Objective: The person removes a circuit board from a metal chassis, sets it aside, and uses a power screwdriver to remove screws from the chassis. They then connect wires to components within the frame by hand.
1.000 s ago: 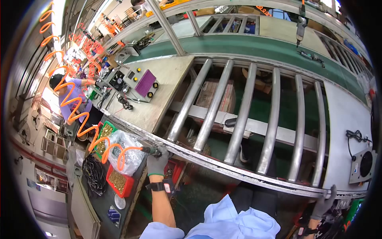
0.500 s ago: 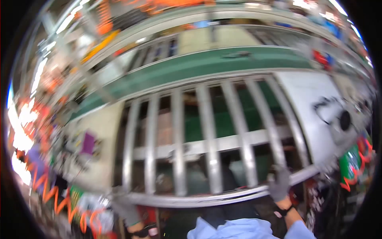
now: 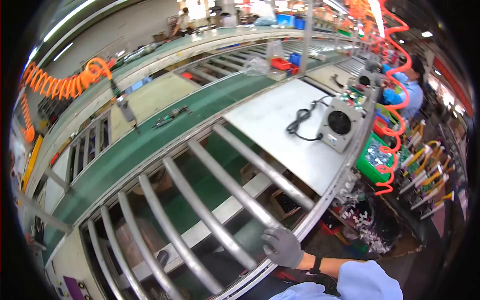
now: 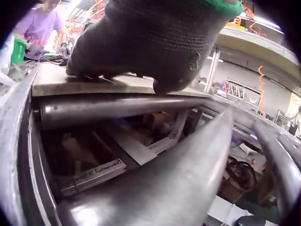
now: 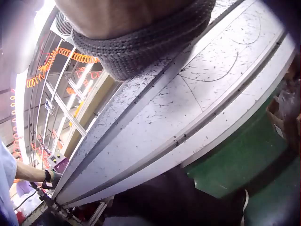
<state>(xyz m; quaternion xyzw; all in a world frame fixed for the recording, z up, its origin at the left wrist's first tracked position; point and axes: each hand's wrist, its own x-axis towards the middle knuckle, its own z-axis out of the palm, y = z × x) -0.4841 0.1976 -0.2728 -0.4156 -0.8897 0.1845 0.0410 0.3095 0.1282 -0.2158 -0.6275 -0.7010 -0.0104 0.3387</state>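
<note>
Glove (image 4: 146,40), green mark (image 4: 194,61), against board (image 4: 51,81)

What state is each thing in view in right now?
Left hand, fingers resting on the board
Right hand, fingers curled over the near rail
Power tool, hanging tip down
Fan unit, standing on the white panel; running or not, cannot tell
Power cord, looped
Green bin, open, holding small parts
Green belt, motion cannot be told
</note>
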